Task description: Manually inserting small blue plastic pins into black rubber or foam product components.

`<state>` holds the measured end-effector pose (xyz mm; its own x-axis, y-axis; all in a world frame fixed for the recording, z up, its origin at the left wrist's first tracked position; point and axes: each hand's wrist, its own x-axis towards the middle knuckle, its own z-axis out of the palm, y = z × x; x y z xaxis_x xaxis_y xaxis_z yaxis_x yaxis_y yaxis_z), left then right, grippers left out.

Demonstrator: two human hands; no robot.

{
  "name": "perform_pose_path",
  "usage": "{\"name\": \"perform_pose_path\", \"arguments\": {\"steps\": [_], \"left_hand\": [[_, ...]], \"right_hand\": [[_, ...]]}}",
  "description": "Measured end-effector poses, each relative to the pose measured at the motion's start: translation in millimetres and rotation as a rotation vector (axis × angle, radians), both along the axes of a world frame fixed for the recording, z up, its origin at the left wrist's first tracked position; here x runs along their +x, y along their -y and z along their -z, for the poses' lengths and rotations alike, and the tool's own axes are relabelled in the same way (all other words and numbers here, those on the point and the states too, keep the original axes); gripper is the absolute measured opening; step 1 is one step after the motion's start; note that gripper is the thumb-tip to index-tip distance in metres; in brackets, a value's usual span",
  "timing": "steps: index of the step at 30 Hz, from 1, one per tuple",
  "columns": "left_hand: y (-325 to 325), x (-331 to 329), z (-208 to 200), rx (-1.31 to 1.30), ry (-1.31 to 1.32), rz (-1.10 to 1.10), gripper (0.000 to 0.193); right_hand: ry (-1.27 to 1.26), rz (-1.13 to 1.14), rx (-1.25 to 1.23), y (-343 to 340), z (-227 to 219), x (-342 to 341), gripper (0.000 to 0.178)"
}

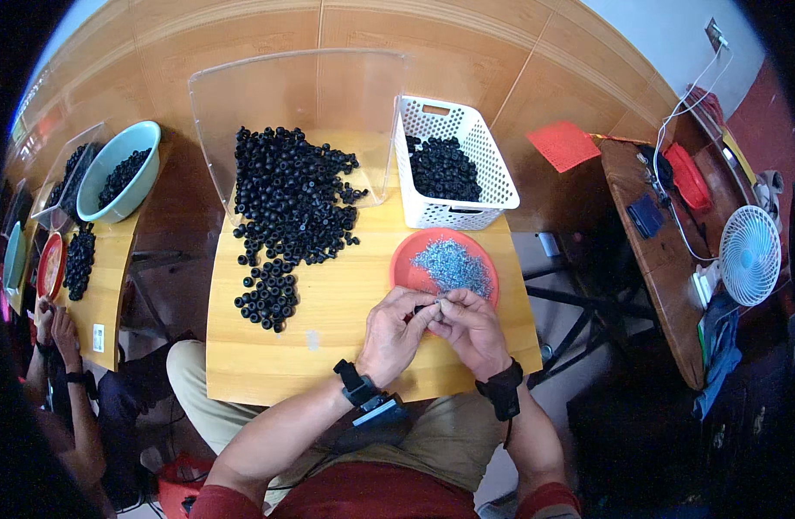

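My left hand (392, 336) and my right hand (473, 333) meet over the near edge of a red plate (404, 259). Thumbs and fingertips of both are pinched together around something too small and too covered to make out. On the plate lies a heap of tiny blue-grey pieces (456, 266). To the left, a big pile of black ring-shaped parts (298, 195) spreads over the yellow table (345, 294), with a smaller cluster of black rings (266, 296) nearer to me. Behind the plate, a white perforated basket (460, 214) holds more black parts.
A clear plastic sheet (293, 91) stands behind the pile. At a table on the left, another person's hands (58, 324) work beside a red dish (51, 266) and a green basin (153, 173). On the right, a brown table (648, 277) carries a small fan (750, 255) and cables.
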<state>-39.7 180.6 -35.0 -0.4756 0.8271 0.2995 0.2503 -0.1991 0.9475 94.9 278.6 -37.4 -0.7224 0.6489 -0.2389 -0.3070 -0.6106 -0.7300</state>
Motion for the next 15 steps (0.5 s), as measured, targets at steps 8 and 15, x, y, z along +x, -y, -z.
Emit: {"name": "perform_pose_path", "arguments": {"steps": [8, 15], "left_hand": [[-1, -13, 0, -0.04, -0.005, 0.092, 0.011], [-5, -12, 11, -0.124, 0.053, 0.158, 0.011]], "right_hand": [[-0.037, -0.017, 0.0, 0, 2, -2, 0.005], [0.162, 0.064, 0.23, 2, 4, 1, 0.011]]}}
